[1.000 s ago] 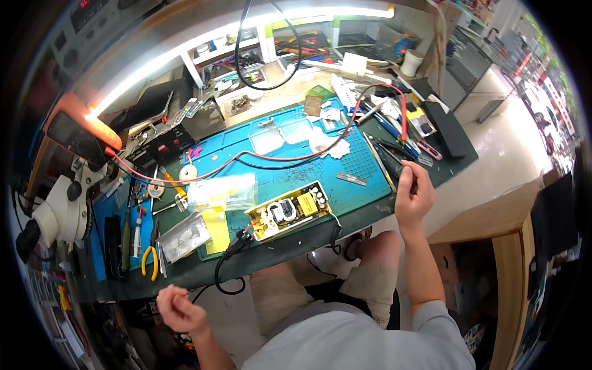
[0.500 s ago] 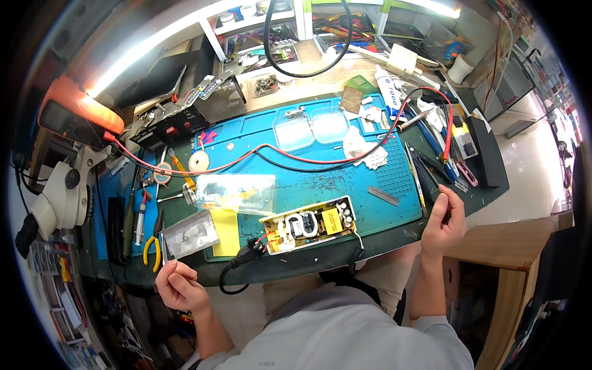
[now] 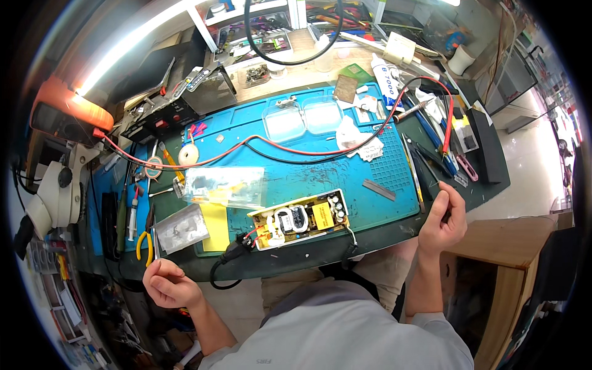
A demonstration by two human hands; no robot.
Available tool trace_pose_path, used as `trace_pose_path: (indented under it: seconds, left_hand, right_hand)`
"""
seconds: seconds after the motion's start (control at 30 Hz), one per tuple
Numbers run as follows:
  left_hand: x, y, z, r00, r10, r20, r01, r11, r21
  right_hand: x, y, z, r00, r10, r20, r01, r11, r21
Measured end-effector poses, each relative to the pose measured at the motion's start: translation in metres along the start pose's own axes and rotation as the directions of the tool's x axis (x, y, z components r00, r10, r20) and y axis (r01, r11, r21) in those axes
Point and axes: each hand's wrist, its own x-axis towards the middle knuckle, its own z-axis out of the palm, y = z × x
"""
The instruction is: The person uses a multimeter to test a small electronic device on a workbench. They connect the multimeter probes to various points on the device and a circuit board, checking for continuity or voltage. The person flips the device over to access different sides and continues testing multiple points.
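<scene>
My left hand [image 3: 171, 285] is at the bench's front edge on the left, thumb and fingers pinched together. A thin silver rod [image 3: 155, 243] rises at its fingertips; I cannot tell whether it is held. Yellow-handled pliers [image 3: 145, 248] and a small clear bag [image 3: 181, 229] are close by. At the right edge, my right hand [image 3: 443, 219] is also pinched, beside a thin dark pointed tool [image 3: 431, 171]; its grip is hidden. Between the hands, an opened power supply [image 3: 299, 220] shows its circuit board, with a black plug [image 3: 236, 248] at its left end.
Red and black test leads [image 3: 271, 143] cross the blue mat [image 3: 296, 179] from an orange multimeter [image 3: 61, 117]. A clear plastic case [image 3: 302, 120] lies open farther back. Pens and hand tools [image 3: 431, 135] crowd the right; a yellow note [image 3: 214, 227] is left of the power supply.
The whole bench has shifted slightly left and up in view. My left hand shows a little farther left; my right hand is nearly where it was. Both stay pinched.
</scene>
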Motion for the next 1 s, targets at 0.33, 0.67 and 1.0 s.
trace_pose_path:
  seconds: [0.33, 0.67, 1.0]
  left_hand:
    - [-0.001, -0.002, -0.003, 1.000, 0.003, -0.019, -0.001, 0.997, 0.076]
    - [-0.003, 0.002, 0.002, 0.997, 0.042, -0.060, -0.035, 0.993, 0.111]
    - [-0.001, 0.005, 0.002, 0.998, 0.040, -0.055, -0.034, 0.993, 0.111]
  right_hand:
    - [-0.002, 0.004, -0.002, 0.999, -0.039, 0.000, 0.039, 0.997, 0.068]
    - [-0.002, 0.003, -0.006, 0.998, -0.046, 0.040, 0.043, 0.997, 0.068]
    - [-0.007, 0.005, -0.008, 0.998, 0.007, 0.056, -0.007, 1.000, 0.007]
